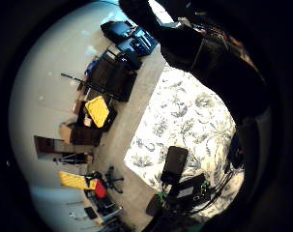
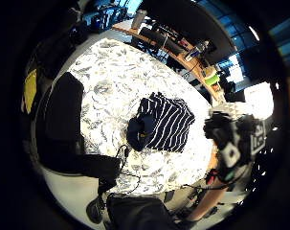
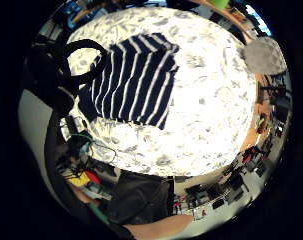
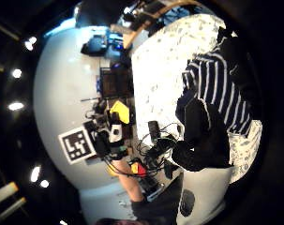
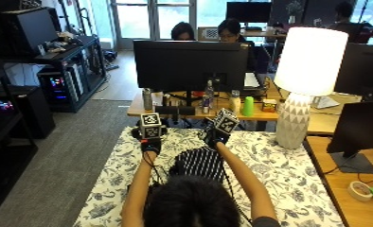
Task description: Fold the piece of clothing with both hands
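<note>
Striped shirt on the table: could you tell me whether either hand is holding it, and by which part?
Nothing is held: the striped shirt lies on the floral tablecloth, with the left hand and right hand both raised clear of it.

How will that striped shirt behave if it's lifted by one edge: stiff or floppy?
Probably floppy: the striped shirt lies flat on the flowered tablecloth with soft, uneven edges, and one end is bunched into a lump in the left thumb side view. It is likely light for its size, being thin knit cloth. Pushed, it would probably wrinkle rather than slide as one piece.
</note>
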### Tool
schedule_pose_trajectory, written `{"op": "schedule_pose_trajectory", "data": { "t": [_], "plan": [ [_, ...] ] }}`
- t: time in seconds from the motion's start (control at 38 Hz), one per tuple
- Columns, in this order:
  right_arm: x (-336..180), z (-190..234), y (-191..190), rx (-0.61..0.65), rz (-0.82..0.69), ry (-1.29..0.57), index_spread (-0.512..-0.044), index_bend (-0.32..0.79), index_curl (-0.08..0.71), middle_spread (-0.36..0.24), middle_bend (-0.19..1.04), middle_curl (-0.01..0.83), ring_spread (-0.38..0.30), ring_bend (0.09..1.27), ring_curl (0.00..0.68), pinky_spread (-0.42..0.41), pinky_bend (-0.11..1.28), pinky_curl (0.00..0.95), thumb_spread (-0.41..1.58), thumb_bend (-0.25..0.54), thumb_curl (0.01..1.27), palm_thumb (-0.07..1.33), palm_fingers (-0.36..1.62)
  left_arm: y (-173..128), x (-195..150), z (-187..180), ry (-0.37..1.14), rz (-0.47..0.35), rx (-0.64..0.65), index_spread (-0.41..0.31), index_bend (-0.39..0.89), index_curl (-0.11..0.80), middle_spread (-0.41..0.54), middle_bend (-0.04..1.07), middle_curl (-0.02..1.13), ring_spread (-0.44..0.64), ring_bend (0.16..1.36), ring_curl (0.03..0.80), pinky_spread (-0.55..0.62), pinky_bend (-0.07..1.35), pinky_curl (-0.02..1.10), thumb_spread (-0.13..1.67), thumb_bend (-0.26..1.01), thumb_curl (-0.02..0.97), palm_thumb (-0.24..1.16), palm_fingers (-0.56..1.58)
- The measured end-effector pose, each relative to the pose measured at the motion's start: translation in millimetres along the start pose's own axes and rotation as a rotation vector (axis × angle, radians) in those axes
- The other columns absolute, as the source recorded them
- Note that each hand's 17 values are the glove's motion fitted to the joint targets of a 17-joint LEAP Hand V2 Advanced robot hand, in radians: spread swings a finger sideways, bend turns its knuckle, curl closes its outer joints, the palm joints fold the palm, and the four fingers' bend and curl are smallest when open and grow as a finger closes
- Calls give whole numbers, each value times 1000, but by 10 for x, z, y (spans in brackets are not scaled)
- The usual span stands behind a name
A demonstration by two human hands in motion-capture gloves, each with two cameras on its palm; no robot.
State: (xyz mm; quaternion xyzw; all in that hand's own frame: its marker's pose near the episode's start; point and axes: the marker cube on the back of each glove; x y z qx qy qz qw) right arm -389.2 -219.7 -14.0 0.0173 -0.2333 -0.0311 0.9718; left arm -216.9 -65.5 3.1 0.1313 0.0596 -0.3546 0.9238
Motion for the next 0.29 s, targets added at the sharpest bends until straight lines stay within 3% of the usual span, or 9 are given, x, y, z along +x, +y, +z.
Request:
{"op": "schedule_pose_trajectory", "data": {
  "t": [0.16, 0.29],
  "plan": [
    [202, -310, 45, 44, 32, -10, -205, 61, 114, -86, 292, 459, -122, 646, 417, -173, 715, 380, 1179, -7, 450, 860, 1008, -22, 302, -65, -30, 42, 6, -61, 331, 427, 229, 128, 194, 414, 497, 273, 393, 690, 324, 1464, 70, 229, 411, 255],
    [365, -219, -89, 31, 61, -55, -204, 70, 125, -84, 284, 457, -127, 625, 413, -168, 686, 374, 1203, -8, 446, 868, 1037, -59, 435, -72, -58, 59, 4, -63, 320, 431, 227, 127, 191, 406, 495, 272, 391, 685, 326, 1467, 64, 230, 412, 258]
  ]
}}
